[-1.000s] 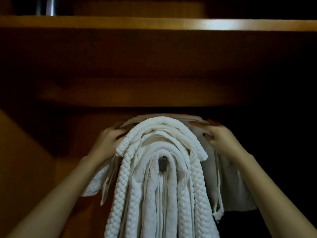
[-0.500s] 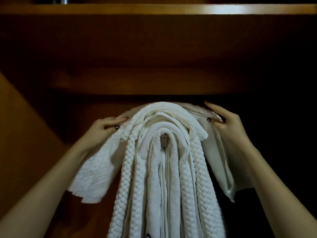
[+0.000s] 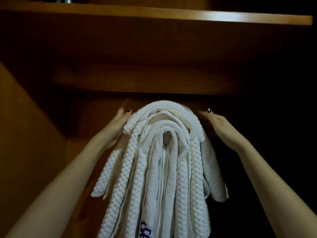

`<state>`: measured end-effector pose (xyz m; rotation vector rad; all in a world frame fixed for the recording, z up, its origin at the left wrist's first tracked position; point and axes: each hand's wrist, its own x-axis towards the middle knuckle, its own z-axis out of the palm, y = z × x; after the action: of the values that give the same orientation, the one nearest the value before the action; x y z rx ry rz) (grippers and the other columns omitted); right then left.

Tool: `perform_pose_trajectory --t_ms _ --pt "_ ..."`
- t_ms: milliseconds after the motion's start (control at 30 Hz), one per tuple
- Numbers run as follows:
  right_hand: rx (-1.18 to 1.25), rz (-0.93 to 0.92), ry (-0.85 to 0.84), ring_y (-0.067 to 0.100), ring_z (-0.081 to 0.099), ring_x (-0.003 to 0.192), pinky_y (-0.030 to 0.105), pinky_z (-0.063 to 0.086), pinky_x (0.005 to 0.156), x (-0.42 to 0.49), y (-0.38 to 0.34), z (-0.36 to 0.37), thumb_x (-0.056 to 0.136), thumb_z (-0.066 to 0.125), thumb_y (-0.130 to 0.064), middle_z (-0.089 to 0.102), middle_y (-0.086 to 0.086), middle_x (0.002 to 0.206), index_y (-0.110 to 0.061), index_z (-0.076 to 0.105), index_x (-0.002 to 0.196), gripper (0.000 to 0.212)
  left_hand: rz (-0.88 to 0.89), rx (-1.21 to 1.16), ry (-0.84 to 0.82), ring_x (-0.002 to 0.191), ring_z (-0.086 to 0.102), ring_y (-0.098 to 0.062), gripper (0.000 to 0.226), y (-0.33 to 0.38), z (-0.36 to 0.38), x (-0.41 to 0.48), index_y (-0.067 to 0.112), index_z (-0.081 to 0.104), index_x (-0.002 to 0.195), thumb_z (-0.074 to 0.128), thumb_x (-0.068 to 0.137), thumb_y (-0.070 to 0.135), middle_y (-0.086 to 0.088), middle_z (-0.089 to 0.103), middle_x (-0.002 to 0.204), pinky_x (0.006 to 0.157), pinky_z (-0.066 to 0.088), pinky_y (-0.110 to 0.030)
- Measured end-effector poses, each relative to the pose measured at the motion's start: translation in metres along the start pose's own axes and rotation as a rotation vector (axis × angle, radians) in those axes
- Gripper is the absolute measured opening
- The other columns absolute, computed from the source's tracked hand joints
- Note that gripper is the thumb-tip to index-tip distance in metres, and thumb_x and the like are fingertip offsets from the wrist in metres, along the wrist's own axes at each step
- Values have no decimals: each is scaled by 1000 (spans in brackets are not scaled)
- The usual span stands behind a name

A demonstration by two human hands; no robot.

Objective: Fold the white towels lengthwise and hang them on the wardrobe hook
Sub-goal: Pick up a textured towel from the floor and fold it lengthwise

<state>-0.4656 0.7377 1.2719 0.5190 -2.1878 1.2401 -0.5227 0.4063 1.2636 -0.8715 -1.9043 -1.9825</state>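
Several white towels (image 3: 159,169) hang folded over a small metal hook (image 3: 166,138) inside a dark wooden wardrobe. The outermost towel lies draped over the top of the bundle, its ends hanging down at both sides. My left hand (image 3: 118,122) is raised at the left of the bundle's top, fingers straight, palm against the towel edge. My right hand (image 3: 214,121) is raised at the right of the top, fingers straight and pointing inward, just beside the towel. A blue embroidered mark shows low on one towel.
A wooden shelf (image 3: 171,13) runs across the top, with a metal object standing on it at the upper left. A second wooden board (image 3: 137,79) sits just above the towels. The wardrobe's left side panel (image 3: 25,134) is near my left arm; the right is dark.
Both hands let go of the outer towel and straightened their fingers beside the bundle's top. The towel's side flaps dropped and now hang closer to the bundle.
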Motion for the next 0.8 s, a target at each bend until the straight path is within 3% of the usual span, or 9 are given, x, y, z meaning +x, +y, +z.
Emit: perform_pose_trajectory --t_ms 67,133,167,233,300,467,533,633,800 --pt "25 -36 -75 -7 32 130 12 25 104 1 -6 17 102 20 -53 35 -20 143 -38 30 148 50 -46 99 -55 120 55 -12 68 2 9 -3 59 44 127 41 65 88 7 54 137 96 49 -40" --pt "20 -40 -114 -15 21 129 4 15 104 0 -3 33 99 17 -60 25 -29 141 -48 21 148 50 -40 39 -66 130 45 -12 65 -6 16 -6 58 37 132 25 74 84 9 43 146 108 37 -44" --pt "90 0 -125 -11 21 132 11 15 109 -1 0 37 98 17 -61 26 -30 141 -53 23 145 48 -40 -35 -78 133 42 -14 65 -12 19 -8 52 35 137 21 80 79 7 42 148 111 33 -47" --pt "250 77 -145 0 35 131 23 31 110 -3 7 41 98 17 -60 37 -31 137 -61 31 135 40 -64 -136 -100 130 47 -16 71 -23 22 -10 36 37 144 16 87 72 2 47 144 109 36 -44" --pt "298 106 -144 -3 43 119 18 41 94 -6 10 46 97 16 -61 44 -36 125 -66 35 125 35 -86 -147 -93 127 51 -17 76 -27 26 -13 27 42 143 15 87 71 -1 52 140 107 39 -42" --pt "245 145 -105 17 36 137 38 32 110 -13 1 52 96 14 -62 37 -6 151 -46 28 146 54 -162 41 -23 112 60 -19 60 -10 30 -23 31 66 111 25 89 68 -7 62 127 103 43 -42" --pt "224 169 -99 23 33 141 44 26 116 -18 -7 46 99 14 -58 37 1 153 -40 30 149 54 -180 211 -45 121 52 -21 56 5 22 -26 31 59 124 29 92 66 -3 54 136 108 37 -46" --pt "71 159 -72 21 29 142 32 23 108 -34 -18 37 104 12 -50 36 0 154 -36 30 149 51 -85 447 -148 123 52 -17 39 25 7 -39 40 54 130 40 96 53 9 57 132 100 43 -38" --pt "-177 136 47 21 35 140 40 28 114 -102 -18 47 103 20 -51 38 2 152 -24 35 149 55 123 853 22 133 40 -19 41 5 1 -96 20 43 142 39 102 29 0 45 145 102 30 -26"
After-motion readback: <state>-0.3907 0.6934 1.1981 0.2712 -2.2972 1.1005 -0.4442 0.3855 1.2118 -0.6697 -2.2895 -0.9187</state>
